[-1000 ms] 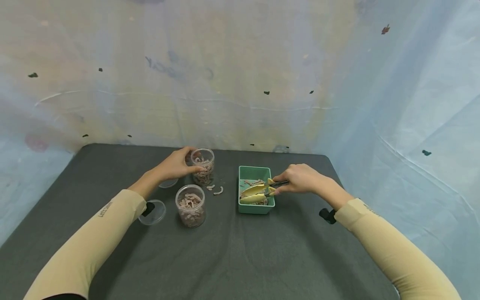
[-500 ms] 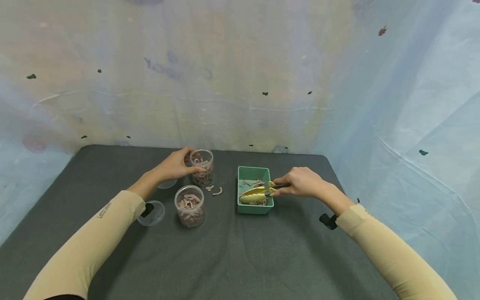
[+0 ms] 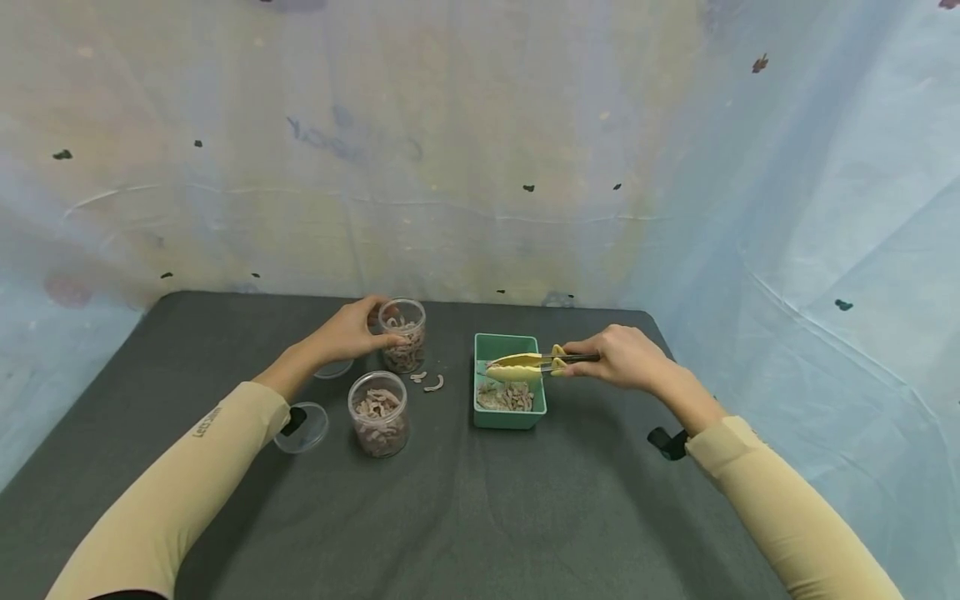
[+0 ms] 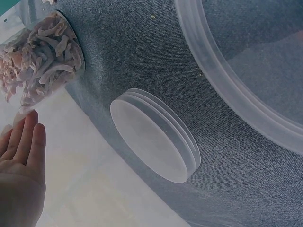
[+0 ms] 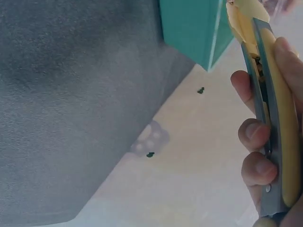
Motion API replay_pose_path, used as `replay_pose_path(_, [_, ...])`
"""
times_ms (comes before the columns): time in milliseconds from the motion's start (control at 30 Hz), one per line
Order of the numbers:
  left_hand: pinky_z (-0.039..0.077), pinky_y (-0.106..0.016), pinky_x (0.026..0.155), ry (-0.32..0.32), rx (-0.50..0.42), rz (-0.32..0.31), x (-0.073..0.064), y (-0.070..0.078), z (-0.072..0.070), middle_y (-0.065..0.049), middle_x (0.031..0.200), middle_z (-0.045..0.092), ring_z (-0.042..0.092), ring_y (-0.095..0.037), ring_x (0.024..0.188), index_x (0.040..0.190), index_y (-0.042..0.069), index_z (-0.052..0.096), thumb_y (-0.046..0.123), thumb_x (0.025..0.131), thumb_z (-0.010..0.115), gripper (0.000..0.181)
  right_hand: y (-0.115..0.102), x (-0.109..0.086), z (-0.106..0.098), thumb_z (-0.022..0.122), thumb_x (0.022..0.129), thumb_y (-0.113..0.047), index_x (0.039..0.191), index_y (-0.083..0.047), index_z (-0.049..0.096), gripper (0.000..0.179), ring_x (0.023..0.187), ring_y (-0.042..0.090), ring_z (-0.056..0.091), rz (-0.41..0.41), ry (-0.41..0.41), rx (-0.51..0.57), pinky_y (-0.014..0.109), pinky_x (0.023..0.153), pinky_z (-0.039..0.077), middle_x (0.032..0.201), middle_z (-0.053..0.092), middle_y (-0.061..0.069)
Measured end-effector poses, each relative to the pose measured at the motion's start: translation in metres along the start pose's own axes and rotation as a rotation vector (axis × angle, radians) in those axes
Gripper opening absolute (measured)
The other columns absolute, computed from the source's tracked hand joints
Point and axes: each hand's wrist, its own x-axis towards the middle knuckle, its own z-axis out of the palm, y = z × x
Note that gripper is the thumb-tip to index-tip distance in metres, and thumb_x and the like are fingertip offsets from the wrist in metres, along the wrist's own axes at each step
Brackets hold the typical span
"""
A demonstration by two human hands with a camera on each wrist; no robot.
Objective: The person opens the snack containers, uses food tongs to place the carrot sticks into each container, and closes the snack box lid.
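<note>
My left hand holds the far clear jar, thumb in front and fingers behind. Thin greyish-pink strips fill much of this jar; in the left wrist view it appears at upper left, beside the fingertips. A second clear jar of similar strips stands nearer. My right hand grips yellow-tipped tongs by their handles, fingers curled round them in the right wrist view. The tongs' tips are over the green rectangular container, their two sides close together. Strips lie inside it. Whether the tips hold any strip, I cannot tell.
Two clear round lids lie left of the jars, the near lid and the far lid. A few loose strips rest on the dark cloth-covered table between jars and container. Plastic sheeting hangs behind.
The tongs have risen from the container's near part and shifted away and slightly right, uncovering the strips there. My right hand moved with them. The left hand stays on the far jar.
</note>
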Motion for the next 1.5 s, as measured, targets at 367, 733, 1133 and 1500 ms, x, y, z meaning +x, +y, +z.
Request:
replay_pose_path(367, [0.046,-0.059,0.105,0.003,0.001,-0.004,0.000,0.001,-0.001,-0.019,0.146,0.054,0.052,-0.042,0.132,0.152,0.004,0.044,0.053,0.093,0.076,0.083,-0.003,0.011,-0.013,0.078,0.095,-0.035,0.133,-0.013,0.073,0.045,0.044,0.005,0.030,0.031,0.125,0.067,0.027,0.047,0.030,0.092,0.079,0.003])
replay_pose_path(733, [0.046,-0.059,0.105,0.012,0.002,-0.017,-0.001,0.000,0.000,-0.019,0.144,0.055,0.053,-0.042,0.131,0.151,0.004,0.044,0.054,0.092,0.077,0.083,-0.021,0.052,-0.013,0.078,0.095,-0.030,0.136,-0.010,0.070,0.047,0.043,0.005,0.024,-0.045,0.238,0.189,0.027,0.046,0.027,0.070,0.072,0.004])
replay_pose_path(1133, [0.046,-0.059,0.105,0.015,-0.015,-0.006,-0.001,0.003,0.004,-0.018,0.143,0.056,0.054,-0.041,0.130,0.150,0.004,0.044,0.052,0.092,0.078,0.083,-0.041,0.105,-0.006,0.077,0.096,-0.033,0.136,-0.011,0.070,0.046,0.042,0.009,0.032,-0.050,0.236,0.256,0.029,0.049,0.031,0.108,0.079,0.010])
replay_pose_path(1500, [0.049,-0.057,0.099,0.010,-0.012,-0.015,0.001,0.006,0.007,-0.019,0.133,0.058,0.057,-0.038,0.122,0.153,0.002,0.041,0.053,0.091,0.078,0.088,-0.044,0.126,0.013,0.075,0.097,-0.038,0.139,-0.012,0.068,0.049,0.047,0.008,0.045,-0.022,0.163,0.211,0.028,0.052,0.034,0.114,0.078,0.010])
